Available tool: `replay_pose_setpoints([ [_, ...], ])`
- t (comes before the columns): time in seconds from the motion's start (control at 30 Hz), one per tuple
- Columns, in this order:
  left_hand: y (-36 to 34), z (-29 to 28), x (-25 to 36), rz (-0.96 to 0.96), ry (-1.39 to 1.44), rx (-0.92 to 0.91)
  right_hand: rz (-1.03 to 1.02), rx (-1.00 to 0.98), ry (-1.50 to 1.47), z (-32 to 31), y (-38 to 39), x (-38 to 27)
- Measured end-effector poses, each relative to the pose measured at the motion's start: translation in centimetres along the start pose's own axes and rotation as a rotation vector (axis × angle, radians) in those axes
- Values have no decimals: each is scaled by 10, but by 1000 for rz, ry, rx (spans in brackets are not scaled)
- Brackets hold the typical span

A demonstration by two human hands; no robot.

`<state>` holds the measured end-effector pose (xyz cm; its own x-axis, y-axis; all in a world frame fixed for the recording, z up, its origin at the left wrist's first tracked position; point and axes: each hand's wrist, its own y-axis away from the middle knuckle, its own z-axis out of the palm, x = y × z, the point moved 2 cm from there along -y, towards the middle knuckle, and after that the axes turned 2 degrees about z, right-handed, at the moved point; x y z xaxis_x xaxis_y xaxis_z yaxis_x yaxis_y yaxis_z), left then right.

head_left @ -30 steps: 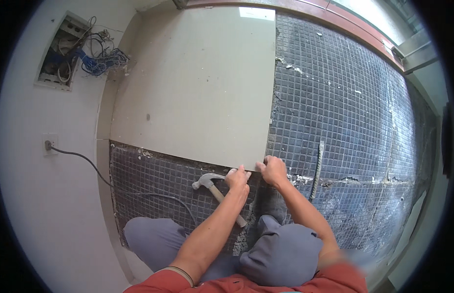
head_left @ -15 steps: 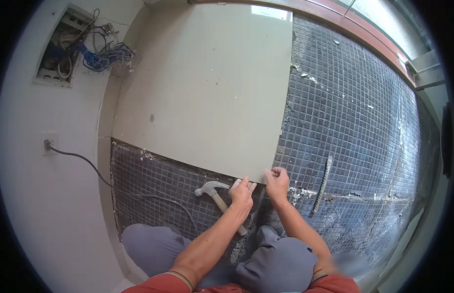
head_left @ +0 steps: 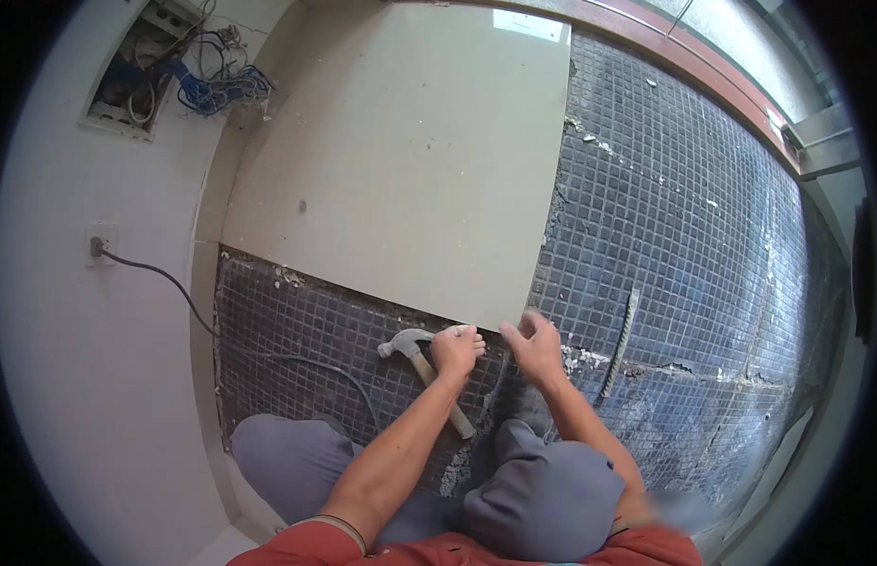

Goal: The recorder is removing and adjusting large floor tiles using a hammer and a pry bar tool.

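Observation:
A large cream floor tile (head_left: 401, 179) lies flat on the floor, its near right corner close to both my hands. My left hand (head_left: 457, 351) is just below the near edge, fingers curled in and nothing visible in them; whether its thumb touches the tile I cannot tell. Beside the corner, my right hand (head_left: 537, 351) has its thumb and forefinger apart, slightly blurred, with nothing seen between them. Next to my left hand, partly behind it, a claw hammer (head_left: 427, 368) with a wooden handle rests on the small dark mosaic tiles (head_left: 684, 217).
A ribbed metal bar (head_left: 620, 341) lies on the mosaic at the right. Broken mortar (head_left: 582, 358) is scattered near my right hand. A dark cable (head_left: 165, 274) runs from the wall socket (head_left: 100, 245) across the floor. Loose wires (head_left: 217, 85) hang from an open wall box.
My left hand has drawn back slightly from the tile edge and its fingers have curled in. My right thumb and forefinger have spread apart. The view has shifted a little.

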<state>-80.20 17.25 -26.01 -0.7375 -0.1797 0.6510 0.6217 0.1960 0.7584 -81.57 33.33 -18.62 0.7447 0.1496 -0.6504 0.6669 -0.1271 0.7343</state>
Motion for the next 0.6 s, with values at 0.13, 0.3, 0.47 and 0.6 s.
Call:
replay_pose_setpoints([
  [0.13, 10, -3, 40, 415, -733, 197, -603, 457, 594, -19, -13, -28],
  [0.3, -24, -35, 84, 898, -1075, 383, -895, 472, 812, 12, -16, -103],
  [0.47, -64, -50, 106, 916, -1369, 288, -779, 260, 1016, 31, -66, -34],
  [0.6, -71, -60, 107, 855, -1437, 309, -822, 234, 1027, 48, -55, -71],
])
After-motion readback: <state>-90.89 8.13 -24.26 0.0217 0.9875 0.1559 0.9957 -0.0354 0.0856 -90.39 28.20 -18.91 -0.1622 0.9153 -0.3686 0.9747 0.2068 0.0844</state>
